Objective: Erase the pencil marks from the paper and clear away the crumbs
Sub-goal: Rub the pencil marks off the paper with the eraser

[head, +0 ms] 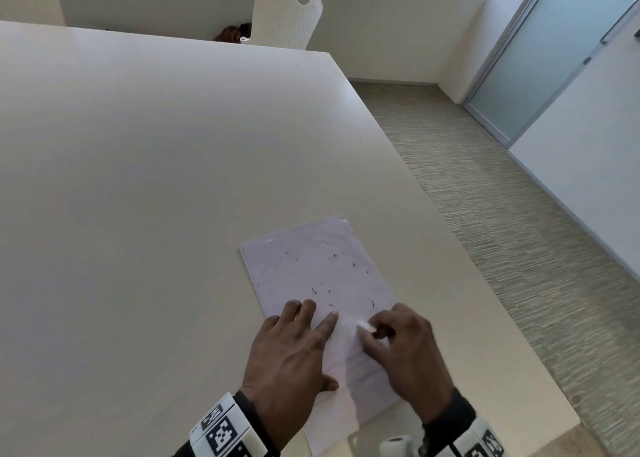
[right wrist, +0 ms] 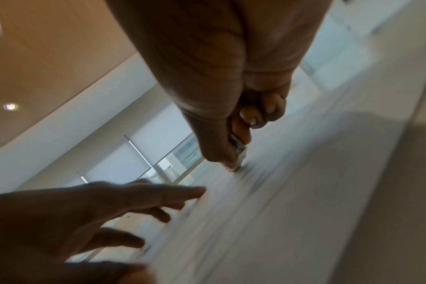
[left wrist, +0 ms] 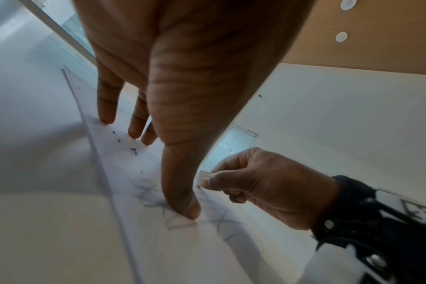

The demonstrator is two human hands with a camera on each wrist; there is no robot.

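A white sheet of paper (head: 311,269) lies on the table near its front right edge, strewn with several dark eraser crumbs (head: 334,256). My left hand (head: 294,346) presses flat on the paper's near left part, fingers spread and straight. Faint pencil crosses (left wrist: 156,194) show around its thumb in the left wrist view. My right hand (head: 405,346) pinches a small white eraser (head: 366,327) between thumb and fingers, its tip on the paper just right of the left index finger. The right wrist view is motion-blurred; the eraser (right wrist: 238,151) touches the sheet there.
The cream table (head: 138,179) stretches far to the left and back. Its right edge runs close to the paper, with carpet floor (head: 502,197) beyond. A white chair (head: 285,15) stands at the far side. A glass door (head: 540,58) is at the right.
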